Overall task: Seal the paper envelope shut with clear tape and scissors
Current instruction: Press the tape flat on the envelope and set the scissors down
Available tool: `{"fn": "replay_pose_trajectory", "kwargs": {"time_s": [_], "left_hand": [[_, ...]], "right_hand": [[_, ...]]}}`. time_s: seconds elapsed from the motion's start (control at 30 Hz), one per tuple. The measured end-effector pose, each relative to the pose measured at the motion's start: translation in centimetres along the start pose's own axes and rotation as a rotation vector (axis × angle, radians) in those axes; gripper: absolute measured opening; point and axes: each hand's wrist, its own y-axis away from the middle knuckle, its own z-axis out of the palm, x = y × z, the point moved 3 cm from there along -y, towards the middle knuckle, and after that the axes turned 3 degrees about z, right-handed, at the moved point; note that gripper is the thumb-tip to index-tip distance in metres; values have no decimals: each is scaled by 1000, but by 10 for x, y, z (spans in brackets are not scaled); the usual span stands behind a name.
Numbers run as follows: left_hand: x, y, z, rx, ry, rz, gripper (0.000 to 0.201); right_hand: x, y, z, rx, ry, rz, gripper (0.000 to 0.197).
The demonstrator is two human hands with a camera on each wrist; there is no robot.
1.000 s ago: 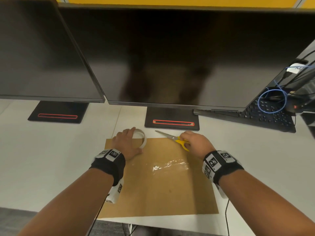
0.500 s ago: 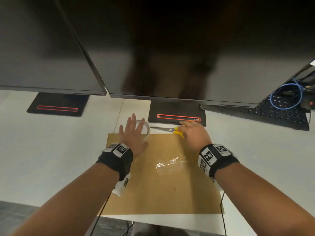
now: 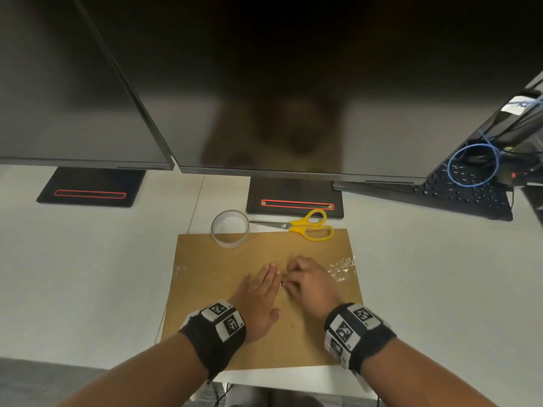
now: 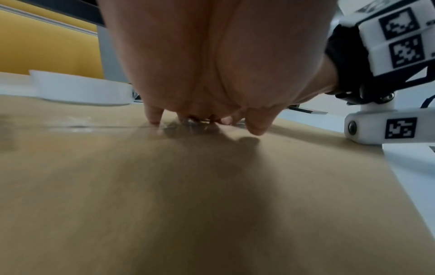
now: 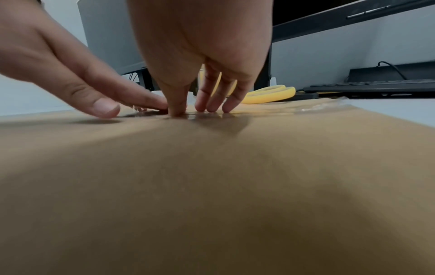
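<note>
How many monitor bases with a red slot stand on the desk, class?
2: one monitor base at the far left, the other monitor base just behind the scissors. More may lie out of view.

left hand [image 3: 261,292] flat, fingers straight | right hand [image 3: 311,284] fingertips pressing down

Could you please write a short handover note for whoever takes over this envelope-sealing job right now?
Left hand: flat, fingers straight, pressing the strip of clear tape onto the brown paper envelope.
Right hand: fingertips pressing the same strip, beside the left hand.
Tape roll: on the envelope's far edge, free.
Yellow-handled scissors: closed, lying right of the roll, free.
Done: strip cut and laid across the envelope.
Left: smooth it flat, especially the crinkled right end at the envelope's edge.
</note>
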Motion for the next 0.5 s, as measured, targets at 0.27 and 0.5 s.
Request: {"fn": "replay_pose_trajectory", "kwargs": {"time_s": [0.27,0.5], "left_hand": [[-4,-4,14,12,-10,26,98],[-4,-5,15,23,-6,38,100]], "right_hand": [[10,-3,-7,-48,-163,196,15],[64,12,-43,3,-137,438,19]]}}
